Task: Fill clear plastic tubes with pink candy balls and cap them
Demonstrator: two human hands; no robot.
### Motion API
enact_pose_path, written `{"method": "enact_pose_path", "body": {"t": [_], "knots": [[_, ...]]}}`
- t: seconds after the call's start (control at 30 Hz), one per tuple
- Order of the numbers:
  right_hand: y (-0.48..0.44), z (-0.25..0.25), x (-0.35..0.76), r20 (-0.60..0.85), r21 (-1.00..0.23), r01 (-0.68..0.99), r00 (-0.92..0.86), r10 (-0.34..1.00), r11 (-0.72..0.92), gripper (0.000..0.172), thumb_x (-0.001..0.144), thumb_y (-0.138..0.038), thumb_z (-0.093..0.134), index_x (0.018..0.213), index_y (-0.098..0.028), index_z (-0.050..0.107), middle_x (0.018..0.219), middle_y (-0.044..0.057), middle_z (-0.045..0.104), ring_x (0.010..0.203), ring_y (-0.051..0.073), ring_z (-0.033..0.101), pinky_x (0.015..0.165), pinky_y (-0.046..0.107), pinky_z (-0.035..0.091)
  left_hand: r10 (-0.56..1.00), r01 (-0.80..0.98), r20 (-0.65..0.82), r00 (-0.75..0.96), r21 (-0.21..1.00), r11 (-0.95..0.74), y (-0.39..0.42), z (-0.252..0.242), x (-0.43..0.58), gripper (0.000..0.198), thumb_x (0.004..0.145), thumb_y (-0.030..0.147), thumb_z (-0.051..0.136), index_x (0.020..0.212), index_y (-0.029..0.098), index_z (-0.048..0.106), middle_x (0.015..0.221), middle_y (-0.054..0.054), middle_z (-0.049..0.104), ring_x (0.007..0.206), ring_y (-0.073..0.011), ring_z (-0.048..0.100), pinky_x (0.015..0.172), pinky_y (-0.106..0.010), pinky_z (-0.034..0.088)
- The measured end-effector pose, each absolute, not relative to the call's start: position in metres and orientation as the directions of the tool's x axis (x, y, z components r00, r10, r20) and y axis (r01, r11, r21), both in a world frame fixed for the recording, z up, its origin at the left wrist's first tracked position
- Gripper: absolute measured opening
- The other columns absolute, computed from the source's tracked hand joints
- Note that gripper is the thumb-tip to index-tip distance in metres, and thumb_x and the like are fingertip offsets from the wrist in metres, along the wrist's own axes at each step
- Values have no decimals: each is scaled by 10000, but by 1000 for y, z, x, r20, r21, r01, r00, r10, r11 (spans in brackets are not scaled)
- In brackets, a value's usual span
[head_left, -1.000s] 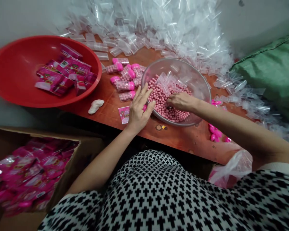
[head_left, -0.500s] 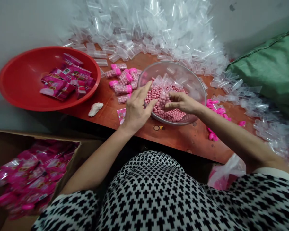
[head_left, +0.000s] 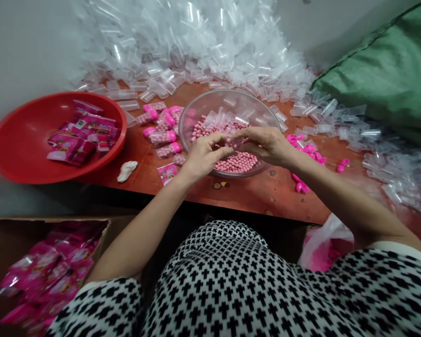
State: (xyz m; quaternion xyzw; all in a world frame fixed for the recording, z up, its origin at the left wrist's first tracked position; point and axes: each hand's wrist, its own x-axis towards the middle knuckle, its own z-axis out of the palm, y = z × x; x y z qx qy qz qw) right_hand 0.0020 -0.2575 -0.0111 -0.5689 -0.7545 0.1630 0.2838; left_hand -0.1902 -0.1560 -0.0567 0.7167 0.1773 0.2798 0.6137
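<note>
Above the near side of a clear bowl [head_left: 228, 93], my two hands meet. My right hand [head_left: 266, 145] is closed on a small clear tube [head_left: 233, 142] that holds pink balls. My left hand [head_left: 203, 157] is pinched at the tube's left end; what else its fingertips hold is hidden. Loose pink balls [head_left: 236, 164] and a few empty tubes lie in the bowl. Several filled tubes with pink caps [head_left: 161, 136] lie on the brown table just left of the bowl.
A red basin [head_left: 21, 145] with pink packets [head_left: 80, 138] sits at the left. A big heap of empty clear tubes [head_left: 196, 47] fills the back. Loose pink caps [head_left: 305, 150], a green sack [head_left: 382, 75], a white lump [head_left: 126, 171] and a box of pink packets [head_left: 38, 276] are around.
My right hand has come up out of the pink balls with a tube. My left hand has left the bowl's rim and closed in against the tube. The view has shifted.
</note>
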Motion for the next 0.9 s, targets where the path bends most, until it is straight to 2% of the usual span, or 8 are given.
{"method": "enact_pose_path", "body": {"t": [0.23, 0.37, 0.43, 0.6, 0.67, 0.73, 0.83, 0.9], "knots": [[-260, 0, 12, 2, -314, 912, -278, 961, 264, 152, 967, -264, 564, 1077, -204, 651, 886, 20, 677, 851, 155, 601, 780, 278, 396, 546, 7, 357, 758, 833, -554, -164, -64, -178, 185, 823, 363, 693, 918, 226, 773, 853, -21, 756, 782, -199, 671, 757, -324, 530], [-266, -4, 4, -83, -203, 969, -160, 984, 140, 190, 1005, -261, 497, 1135, -212, 628, 876, 41, 663, 850, 185, 597, 780, 308, 381, 488, 12, 423, 763, 746, -666, -164, -69, -175, 183, 847, 411, 690, 912, 265, 780, 828, 3, 761, 739, -203, 653, 730, -337, 523], [-275, -8, -2, -53, -235, 969, -88, 995, 73, 212, 1000, -267, 512, 1182, -223, 612, 901, 39, 682, 848, 188, 605, 770, 305, 393, 533, 38, 397, 748, 775, -631, -162, -69, -176, 172, 830, 411, 724, 931, 287, 786, 857, 25, 776, 748, -206, 667, 744, -360, 545], [-329, -29, 10, 226, -508, 861, 161, 961, -25, 248, 995, -309, 524, 1204, -229, 631, 1014, 38, 731, 877, 161, 644, 782, 274, 457, 789, 29, 171, 590, 972, -232, -156, -62, -178, 232, 718, 354, 850, 930, 281, 786, 881, 47, 786, 772, -200, 722, 803, -406, 648], [-362, -39, 38, 269, -535, 830, 348, 898, -162, 237, 987, -340, 519, 1078, -211, 696, 986, 47, 742, 834, 165, 653, 773, 283, 475, 799, 36, 150, 583, 977, -210, -155, -60, -179, 235, 701, 331, 863, 915, 276, 784, 885, 46, 784, 794, -199, 733, 851, -412, 660], [-396, -50, 80, 246, -491, 767, 577, 779, -413, 236, 948, -321, 537, 985, -195, 734, 921, 54, 755, 801, 184, 666, 770, 302, 488, 798, 65, 160, 581, 968, -241, -155, -59, -178, 239, 695, 320, 861, 919, 285, 787, 873, 48, 782, 803, -208, 740, 878, -428, 660], [-438, -62, 152, 161, -299, 506, 862, 480, -809, 257, 893, -279, 561, 991, -150, 760, 998, 124, 771, 927, 247, 699, 854, 351, 505, 821, 89, 189, 539, 956, -279, -159, -58, -174, 226, 691, 314, 851, 908, 308, 791, 867, 56, 782, 811, -219, 746, 898, -453, 659], [-454, -69, 193, 100, -148, 308, 950, 296, -940, 305, 905, -286, 547, 1038, -107, 755, 1064, 194, 756, 996, 282, 696, 884, 382, 507, 809, 96, 185, 558, 954, -285, -164, -56, -170, 233, 698, 313, 847, 925, 312, 794, 880, 47, 785, 826, -227, 752, 909, -464, 658]]}}
